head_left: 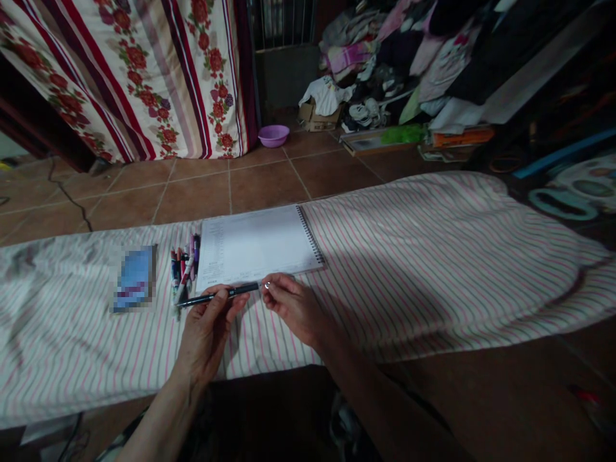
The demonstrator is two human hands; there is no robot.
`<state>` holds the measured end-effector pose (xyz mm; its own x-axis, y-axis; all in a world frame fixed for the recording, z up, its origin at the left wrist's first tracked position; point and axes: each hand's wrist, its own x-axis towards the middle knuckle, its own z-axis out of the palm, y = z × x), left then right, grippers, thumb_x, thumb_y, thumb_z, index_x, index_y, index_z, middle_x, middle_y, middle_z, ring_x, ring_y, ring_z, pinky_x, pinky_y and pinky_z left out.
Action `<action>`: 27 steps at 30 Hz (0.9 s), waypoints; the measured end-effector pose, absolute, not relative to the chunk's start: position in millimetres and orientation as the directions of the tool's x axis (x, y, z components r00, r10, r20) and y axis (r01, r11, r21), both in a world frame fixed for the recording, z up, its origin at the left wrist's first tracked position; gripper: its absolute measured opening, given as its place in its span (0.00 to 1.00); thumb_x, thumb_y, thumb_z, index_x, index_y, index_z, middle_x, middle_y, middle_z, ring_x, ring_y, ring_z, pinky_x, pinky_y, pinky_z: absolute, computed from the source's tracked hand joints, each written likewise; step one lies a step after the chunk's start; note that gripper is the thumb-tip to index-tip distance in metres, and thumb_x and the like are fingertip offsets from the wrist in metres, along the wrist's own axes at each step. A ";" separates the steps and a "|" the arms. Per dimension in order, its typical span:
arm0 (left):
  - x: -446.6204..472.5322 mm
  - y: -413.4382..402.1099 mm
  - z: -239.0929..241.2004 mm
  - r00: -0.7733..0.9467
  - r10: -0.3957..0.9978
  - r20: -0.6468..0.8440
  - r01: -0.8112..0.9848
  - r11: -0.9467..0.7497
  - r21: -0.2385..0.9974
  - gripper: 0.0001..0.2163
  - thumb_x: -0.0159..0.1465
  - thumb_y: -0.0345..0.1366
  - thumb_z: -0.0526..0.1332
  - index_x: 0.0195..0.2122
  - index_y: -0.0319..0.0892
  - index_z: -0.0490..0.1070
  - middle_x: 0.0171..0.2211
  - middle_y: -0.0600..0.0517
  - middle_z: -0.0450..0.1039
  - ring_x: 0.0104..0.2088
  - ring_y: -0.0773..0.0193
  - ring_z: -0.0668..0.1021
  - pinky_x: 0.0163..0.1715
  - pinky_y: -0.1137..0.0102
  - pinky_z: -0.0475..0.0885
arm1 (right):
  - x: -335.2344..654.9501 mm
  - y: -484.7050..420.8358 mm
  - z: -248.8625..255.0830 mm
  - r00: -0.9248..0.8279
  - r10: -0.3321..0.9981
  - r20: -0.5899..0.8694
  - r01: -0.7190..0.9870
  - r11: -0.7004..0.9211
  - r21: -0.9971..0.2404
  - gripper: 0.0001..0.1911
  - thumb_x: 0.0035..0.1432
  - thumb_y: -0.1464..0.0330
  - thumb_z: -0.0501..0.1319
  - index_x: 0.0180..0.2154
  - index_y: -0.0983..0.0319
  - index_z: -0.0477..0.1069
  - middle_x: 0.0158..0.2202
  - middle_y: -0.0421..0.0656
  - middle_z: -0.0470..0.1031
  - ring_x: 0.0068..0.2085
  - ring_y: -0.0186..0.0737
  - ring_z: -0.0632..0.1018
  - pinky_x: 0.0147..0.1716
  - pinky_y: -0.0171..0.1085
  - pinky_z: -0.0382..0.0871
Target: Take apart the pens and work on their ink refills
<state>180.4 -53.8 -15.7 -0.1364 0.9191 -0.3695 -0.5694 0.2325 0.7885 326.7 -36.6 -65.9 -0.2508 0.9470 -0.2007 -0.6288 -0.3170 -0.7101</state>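
Observation:
My left hand (205,327) is closed around a dark pen (246,289), held nearly level with its right end a little higher. The fingers of my right hand (297,308) pinch a small shiny silver piece (267,285) just off the pen's right end. Whether that piece is a part of the pen I cannot tell. Beyond both hands lies a spiral-bound notebook (260,240), open at a mostly white page with faint print along its left and near edges. Several pens and markers (185,266) lie in a bunch along the notebook's left side.
A striped cloth (409,256) covers the low surface under everything. To the left lies a blue, blurred-out packet or booklet (135,279). Past the far edge are the tiled floor (202,186), a purple basin (274,135), a floral curtain (139,77) and heaped clothes (356,54).

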 end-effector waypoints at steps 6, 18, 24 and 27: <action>178.6 -53.4 -17.9 -0.130 0.937 -0.323 -0.540 0.206 0.816 0.10 0.45 0.31 0.69 0.29 0.38 0.71 0.28 0.53 0.76 0.29 0.64 0.79 0.35 0.72 0.75 | 325.9 -36.5 -63.9 -0.223 0.954 -0.200 -0.592 -0.296 -0.750 0.06 0.49 0.66 0.63 0.31 0.62 0.70 0.27 0.38 0.70 0.29 0.28 0.69 0.33 0.33 0.61; 177.5 -52.4 -21.3 -0.115 0.952 -0.283 -0.484 0.195 0.853 0.09 0.48 0.33 0.68 0.30 0.38 0.71 0.29 0.52 0.76 0.29 0.65 0.79 0.34 0.74 0.74 | 324.8 -36.1 -61.8 -0.197 0.956 -0.218 -0.529 -0.291 -0.797 0.09 0.48 0.64 0.63 0.31 0.62 0.69 0.27 0.38 0.69 0.28 0.29 0.69 0.33 0.34 0.62; 177.4 -52.4 -23.2 -0.117 0.946 -0.302 -0.485 0.211 0.849 0.10 0.49 0.33 0.68 0.30 0.38 0.70 0.29 0.52 0.76 0.29 0.65 0.79 0.34 0.73 0.74 | 325.2 -36.6 -64.0 -0.190 0.960 -0.205 -0.506 -0.275 -0.818 0.07 0.49 0.65 0.62 0.31 0.61 0.69 0.26 0.38 0.69 0.28 0.30 0.69 0.32 0.34 0.61; 177.6 -52.0 -22.6 -0.119 0.946 -0.301 -0.483 0.210 0.850 0.10 0.48 0.33 0.68 0.30 0.38 0.70 0.29 0.52 0.76 0.29 0.65 0.79 0.34 0.73 0.74 | 325.3 -37.1 -65.6 -0.191 0.961 -0.198 -0.502 -0.269 -0.822 0.07 0.49 0.65 0.62 0.31 0.61 0.70 0.27 0.38 0.69 0.29 0.29 0.69 0.32 0.34 0.61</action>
